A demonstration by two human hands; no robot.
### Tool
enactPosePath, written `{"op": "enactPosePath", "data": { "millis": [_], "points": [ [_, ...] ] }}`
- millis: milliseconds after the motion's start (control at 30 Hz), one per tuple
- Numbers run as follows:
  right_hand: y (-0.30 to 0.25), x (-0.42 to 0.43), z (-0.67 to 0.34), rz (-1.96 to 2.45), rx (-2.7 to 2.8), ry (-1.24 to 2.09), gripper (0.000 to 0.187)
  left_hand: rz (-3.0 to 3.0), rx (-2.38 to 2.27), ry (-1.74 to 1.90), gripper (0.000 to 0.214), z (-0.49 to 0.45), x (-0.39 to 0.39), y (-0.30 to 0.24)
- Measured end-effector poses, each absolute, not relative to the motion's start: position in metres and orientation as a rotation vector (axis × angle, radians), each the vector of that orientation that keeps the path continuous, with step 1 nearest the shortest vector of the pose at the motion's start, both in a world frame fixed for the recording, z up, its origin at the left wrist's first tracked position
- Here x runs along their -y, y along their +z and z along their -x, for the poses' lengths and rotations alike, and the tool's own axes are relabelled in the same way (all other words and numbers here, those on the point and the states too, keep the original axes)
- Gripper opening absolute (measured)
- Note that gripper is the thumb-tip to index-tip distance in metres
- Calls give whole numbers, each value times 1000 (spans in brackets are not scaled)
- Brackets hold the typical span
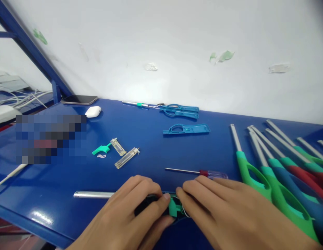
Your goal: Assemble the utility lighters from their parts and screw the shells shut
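Observation:
Both my hands rest at the near edge of the blue table [140, 139], fingers curled around a long gas lighter [93, 194]. Its silver tube sticks out to the left. My left hand [130, 215] covers the dark handle. My right hand [224, 211] pinches beside a green trigger piece [174, 207] with a thin wire loop by it. The lighter's body is mostly hidden under my fingers.
A red-handled screwdriver [198, 172] lies just beyond my hands. Several finished lighters [276, 180] lie at the right. Blue handle shells [186, 129], clear parts [126, 158], a green trigger [101, 149], a phone [79, 100] and an earbud case [93, 111] lie farther back.

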State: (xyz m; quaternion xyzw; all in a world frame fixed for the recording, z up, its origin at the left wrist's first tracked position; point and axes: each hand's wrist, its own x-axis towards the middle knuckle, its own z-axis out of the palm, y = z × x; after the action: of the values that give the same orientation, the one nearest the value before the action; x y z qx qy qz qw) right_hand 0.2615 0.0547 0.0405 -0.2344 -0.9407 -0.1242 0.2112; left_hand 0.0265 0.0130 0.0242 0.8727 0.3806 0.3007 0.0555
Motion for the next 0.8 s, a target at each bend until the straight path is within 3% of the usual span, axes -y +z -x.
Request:
{"op": "enactPosePath", "data": {
  "millis": [467, 800],
  "points": [
    [47, -61, -268, 727, 2537, -267, 56, -2626, -1146, 881, 20, -24, -14, 21],
    [43, -67, -292, 693, 2685, 252, 50, -2597, -1204, 892, 25, -26, -15, 19]
  ]
}}
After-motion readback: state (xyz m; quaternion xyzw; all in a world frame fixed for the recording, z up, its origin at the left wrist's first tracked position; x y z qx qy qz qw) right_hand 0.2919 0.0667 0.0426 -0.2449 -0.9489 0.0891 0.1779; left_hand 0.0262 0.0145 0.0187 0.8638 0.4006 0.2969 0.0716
